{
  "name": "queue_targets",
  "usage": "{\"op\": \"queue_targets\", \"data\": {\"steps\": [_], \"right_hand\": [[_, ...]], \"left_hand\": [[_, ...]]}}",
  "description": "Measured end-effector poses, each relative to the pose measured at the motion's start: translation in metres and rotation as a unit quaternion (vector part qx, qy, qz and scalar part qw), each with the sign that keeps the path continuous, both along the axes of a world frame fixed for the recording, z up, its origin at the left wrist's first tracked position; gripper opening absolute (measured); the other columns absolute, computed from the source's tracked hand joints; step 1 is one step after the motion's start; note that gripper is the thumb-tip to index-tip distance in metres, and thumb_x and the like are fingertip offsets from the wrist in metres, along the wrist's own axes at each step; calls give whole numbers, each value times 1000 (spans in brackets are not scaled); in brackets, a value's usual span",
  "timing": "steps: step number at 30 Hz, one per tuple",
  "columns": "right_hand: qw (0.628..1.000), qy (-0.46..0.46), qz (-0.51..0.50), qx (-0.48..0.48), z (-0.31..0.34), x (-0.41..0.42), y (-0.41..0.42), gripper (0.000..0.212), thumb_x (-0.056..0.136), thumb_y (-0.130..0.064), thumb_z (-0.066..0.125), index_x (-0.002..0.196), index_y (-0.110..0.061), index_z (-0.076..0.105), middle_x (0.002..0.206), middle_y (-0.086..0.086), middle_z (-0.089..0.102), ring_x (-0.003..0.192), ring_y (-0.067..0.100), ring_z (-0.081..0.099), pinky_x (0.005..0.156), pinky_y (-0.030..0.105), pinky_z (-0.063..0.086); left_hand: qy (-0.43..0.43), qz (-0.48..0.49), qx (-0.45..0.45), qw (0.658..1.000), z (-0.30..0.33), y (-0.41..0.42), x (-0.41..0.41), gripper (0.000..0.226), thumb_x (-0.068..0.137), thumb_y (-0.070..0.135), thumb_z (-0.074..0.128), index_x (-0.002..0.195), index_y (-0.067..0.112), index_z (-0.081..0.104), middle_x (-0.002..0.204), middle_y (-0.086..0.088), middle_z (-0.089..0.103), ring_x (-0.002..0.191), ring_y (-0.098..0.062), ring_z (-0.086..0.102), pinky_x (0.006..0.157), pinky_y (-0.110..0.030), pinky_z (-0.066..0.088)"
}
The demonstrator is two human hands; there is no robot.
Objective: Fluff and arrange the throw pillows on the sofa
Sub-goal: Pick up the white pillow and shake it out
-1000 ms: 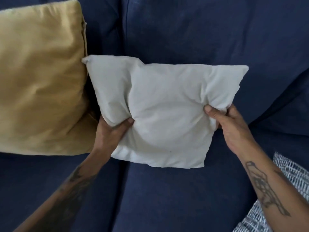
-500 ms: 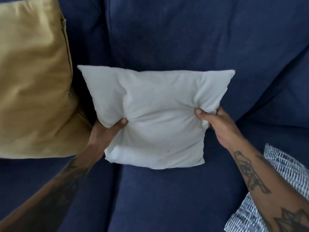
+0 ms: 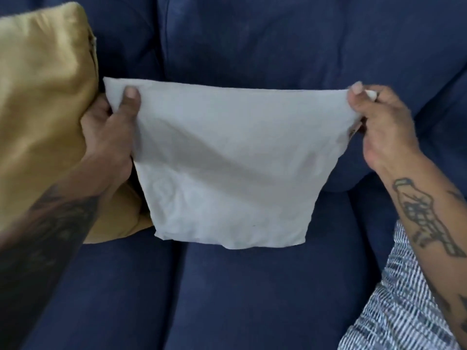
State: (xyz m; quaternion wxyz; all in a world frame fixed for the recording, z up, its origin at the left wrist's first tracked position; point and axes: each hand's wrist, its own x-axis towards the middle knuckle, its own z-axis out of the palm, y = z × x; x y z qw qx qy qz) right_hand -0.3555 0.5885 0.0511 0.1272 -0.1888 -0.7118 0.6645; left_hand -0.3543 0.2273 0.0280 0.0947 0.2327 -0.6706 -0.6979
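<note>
A plain white pillow [image 3: 227,168] stands upright on the navy sofa [image 3: 252,299], against the back cushions. My left hand [image 3: 111,132] grips its upper left corner, thumb on the front face. My right hand [image 3: 379,122] pinches its upper right corner. The top edge is pulled taut between both hands. A mustard-gold pillow [image 3: 43,117] leans at the left, touching the white one behind my left hand.
A blue-and-white striped pillow [image 3: 394,311] lies at the lower right, partly under my right forearm. The sofa seat cushions fill the foreground, with a seam running down just left of centre.
Both hands have moved from the pillow's lower sides up to its top corners and spread apart, stretching the top edge flat. The pillow now looks flatter and wider.
</note>
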Motion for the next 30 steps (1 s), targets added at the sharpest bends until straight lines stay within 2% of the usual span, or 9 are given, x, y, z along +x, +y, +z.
{"op": "queue_targets", "data": {"steps": [3,6,9,12,15,19,22,26,30], "right_hand": [[999,-31,-3,-8,-14,3,0,25,79,-49,81,85,-27,69,89,-13,71,86,6,64,85,28,50],[997,-30,40,-65,-28,17,0,63,81,-62,72,119,-12,67,107,-4,69,99,12,63,85,34,50],[982,-71,81,-152,-60,58,4,51,91,-50,66,134,-24,57,117,-15,70,102,6,68,88,32,52],[956,-219,172,-93,-115,101,0,62,88,-17,69,142,-39,48,138,-13,64,127,13,60,103,39,48],[901,-362,232,53,-155,126,-14,72,78,-22,81,138,-40,44,132,-15,61,122,11,57,100,30,46],[926,-332,132,127,-160,121,-23,41,79,-22,85,113,-25,62,107,-8,68,100,13,63,82,23,49],[940,-295,98,139,-160,126,-17,24,82,-22,83,96,-27,64,93,-12,69,82,-1,61,67,14,46],[918,-356,116,128,-167,146,-13,34,85,-29,81,114,-16,66,108,-6,70,88,5,62,72,16,48],[921,-335,101,173,-145,177,24,53,89,-25,77,139,-22,59,125,-9,58,108,9,61,85,16,50]], "left_hand": [[2,-14,-34,999,-2,3,-6,45,98,50,67,131,19,67,112,14,74,98,-2,72,90,-26,62],[-25,-47,4,999,-20,4,9,51,100,61,55,135,25,64,121,14,75,107,-6,73,95,-29,61],[-61,-79,61,993,-73,-17,42,46,98,40,51,133,18,70,123,4,79,114,-20,74,92,-36,62],[-173,-179,-110,962,-150,-41,78,62,70,27,65,131,14,66,101,16,79,112,-26,61,84,-18,55],[-244,-258,-280,892,-182,-34,118,56,87,2,76,139,0,56,116,2,63,108,-22,54,91,-31,45],[-237,-189,-307,902,-177,-31,114,17,98,11,70,106,-4,69,91,-12,63,89,-31,61,67,-38,37],[-214,-169,-314,909,-165,-32,109,18,101,19,67,93,3,63,82,-14,62,77,-30,54,61,-39,36],[-232,-150,-326,904,-171,-40,125,13,101,29,68,96,18,66,88,-8,68,84,-31,61,74,-36,44],[-257,-123,-236,929,-297,-90,176,33,92,64,68,108,35,75,104,3,78,97,-29,76,89,-48,62]]}}
